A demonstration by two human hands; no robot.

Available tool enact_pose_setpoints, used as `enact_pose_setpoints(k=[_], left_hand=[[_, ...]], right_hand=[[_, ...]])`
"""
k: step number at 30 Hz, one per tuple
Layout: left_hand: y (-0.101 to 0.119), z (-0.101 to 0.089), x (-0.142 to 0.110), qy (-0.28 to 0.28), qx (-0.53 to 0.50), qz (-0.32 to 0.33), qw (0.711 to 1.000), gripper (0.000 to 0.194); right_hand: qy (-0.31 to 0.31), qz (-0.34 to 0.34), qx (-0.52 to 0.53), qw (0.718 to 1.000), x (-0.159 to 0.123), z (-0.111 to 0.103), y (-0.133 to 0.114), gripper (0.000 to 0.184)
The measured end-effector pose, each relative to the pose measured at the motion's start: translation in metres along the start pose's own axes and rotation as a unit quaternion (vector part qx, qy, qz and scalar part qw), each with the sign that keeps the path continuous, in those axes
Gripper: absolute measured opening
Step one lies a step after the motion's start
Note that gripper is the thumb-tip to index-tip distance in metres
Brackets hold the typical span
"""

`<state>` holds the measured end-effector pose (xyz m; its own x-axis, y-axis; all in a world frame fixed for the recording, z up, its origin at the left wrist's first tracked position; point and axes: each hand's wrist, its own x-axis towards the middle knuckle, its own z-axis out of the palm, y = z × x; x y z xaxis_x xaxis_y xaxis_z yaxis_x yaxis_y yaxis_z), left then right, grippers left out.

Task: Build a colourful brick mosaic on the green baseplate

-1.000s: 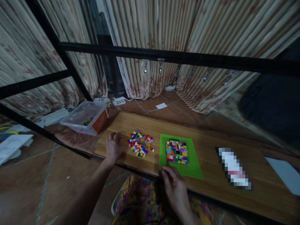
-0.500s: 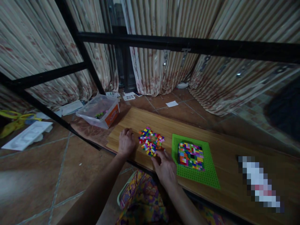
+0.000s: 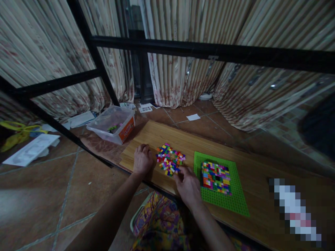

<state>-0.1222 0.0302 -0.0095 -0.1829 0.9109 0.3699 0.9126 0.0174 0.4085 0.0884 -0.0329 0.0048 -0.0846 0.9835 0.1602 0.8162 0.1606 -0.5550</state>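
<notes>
A pile of small coloured bricks (image 3: 170, 161) lies on a wooden board (image 3: 183, 139). My left hand (image 3: 142, 159) rests on the board just left of the pile, fingers curled under. My right hand (image 3: 187, 184) reaches to the pile's near right edge, its fingertips pinched among the bricks; what they hold is too small to make out. To the right, a green baseplate (image 3: 237, 202) carries a block of many-coloured bricks (image 3: 216, 177).
A clear plastic box (image 3: 112, 123) with an orange label stands at the board's far left. Black metal bars (image 3: 209, 52) cross above. Striped curtains hang behind. Papers lie on the tiled floor at left. A blurred-out object (image 3: 297, 211) lies at right.
My right hand has gone from the baseplate's near edge leftward to the loose brick pile. My left hand has stayed beside the pile. The view has swung left.
</notes>
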Motion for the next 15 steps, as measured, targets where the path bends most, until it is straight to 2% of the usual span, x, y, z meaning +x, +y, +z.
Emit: enact_pose_setpoints(k=[8,15], left_hand=[[-0.0013,0.0011,-0.0004,0.000,0.005,0.005,1.000,0.031],[-0.0009,0.0007,-0.0005,0.006,0.004,0.008,1.000,0.031]], right_hand=[[0.022,0.001,-0.062,0.998,0.0009,-0.0009,-0.0046,0.019],[0.036,0.001,-0.069,0.997,-0.0007,0.0013,-0.0023,0.022]])
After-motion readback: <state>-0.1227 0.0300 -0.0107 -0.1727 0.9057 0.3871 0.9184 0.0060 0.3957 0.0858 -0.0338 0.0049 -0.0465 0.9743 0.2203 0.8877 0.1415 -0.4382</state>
